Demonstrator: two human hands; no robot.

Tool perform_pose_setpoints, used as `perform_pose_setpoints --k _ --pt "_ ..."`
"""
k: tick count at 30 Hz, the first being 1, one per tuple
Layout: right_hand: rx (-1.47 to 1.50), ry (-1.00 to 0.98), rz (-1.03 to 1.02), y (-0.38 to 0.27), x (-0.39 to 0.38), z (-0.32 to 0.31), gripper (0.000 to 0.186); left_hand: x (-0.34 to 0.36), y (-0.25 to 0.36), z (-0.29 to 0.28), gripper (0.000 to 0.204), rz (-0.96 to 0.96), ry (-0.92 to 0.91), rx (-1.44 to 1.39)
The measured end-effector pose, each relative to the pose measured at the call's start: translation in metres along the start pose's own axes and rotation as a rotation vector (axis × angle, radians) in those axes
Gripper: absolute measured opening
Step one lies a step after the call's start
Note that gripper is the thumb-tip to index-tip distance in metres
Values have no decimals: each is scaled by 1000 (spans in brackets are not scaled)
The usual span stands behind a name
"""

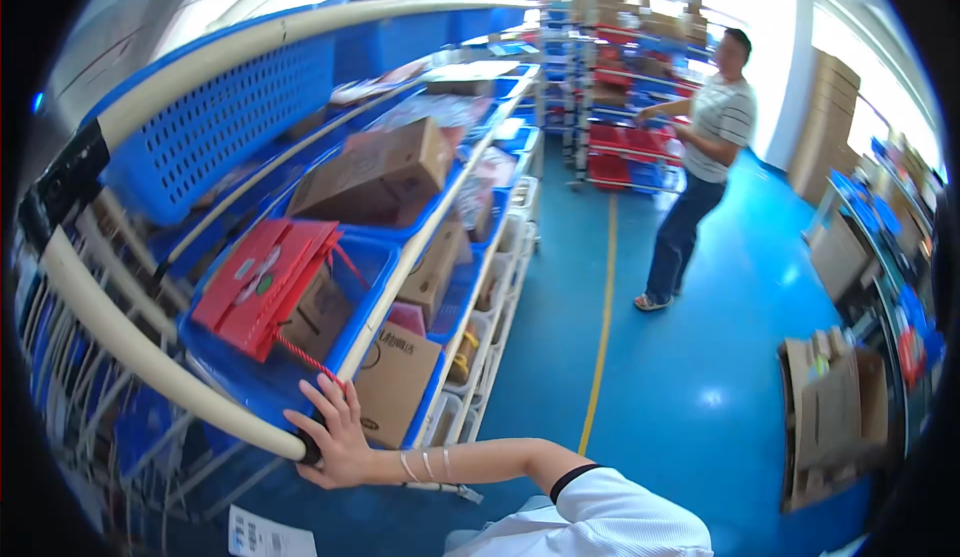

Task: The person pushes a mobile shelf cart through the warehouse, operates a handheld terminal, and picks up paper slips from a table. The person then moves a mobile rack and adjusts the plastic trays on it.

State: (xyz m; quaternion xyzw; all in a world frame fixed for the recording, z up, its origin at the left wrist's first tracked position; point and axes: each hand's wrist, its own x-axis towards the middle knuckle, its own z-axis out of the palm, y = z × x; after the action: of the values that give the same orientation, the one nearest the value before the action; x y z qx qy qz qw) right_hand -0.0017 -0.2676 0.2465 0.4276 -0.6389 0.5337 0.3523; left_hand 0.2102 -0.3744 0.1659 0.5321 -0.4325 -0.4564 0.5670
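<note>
My right hand [338,439] rests on the near corner of a cart, at the black joint [310,447] of its cream tube frame [165,367]. Its fingers are spread out, with the thumb lower down. Just beyond the fingertips, a red gift bag [265,282] with a red cord handle leans in a blue bin [372,257] on the cart. A cardboard box [325,317] shows partly behind the bag. Beneath the frame, close to my wrist, stands another brown carton [398,382]. My left hand is out of the picture.
More blue bins and boxes fill the cart. A person [715,117] stands ahead on the right, beside a rack [640,87] of red and blue bins. An open carton [830,407] and shelving line the right. A printed white sheet [268,534] shows at the lower left.
</note>
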Motion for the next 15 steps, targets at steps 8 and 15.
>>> perform_pose_setpoints --k 8,15 --pt "139 -261 -98 -5 14 -48 78 -188 -18 -28 33 435 182 62" --pt "360 -534 -209 51 66 -182 79 -341 -4 63 32 62 -176 -143"
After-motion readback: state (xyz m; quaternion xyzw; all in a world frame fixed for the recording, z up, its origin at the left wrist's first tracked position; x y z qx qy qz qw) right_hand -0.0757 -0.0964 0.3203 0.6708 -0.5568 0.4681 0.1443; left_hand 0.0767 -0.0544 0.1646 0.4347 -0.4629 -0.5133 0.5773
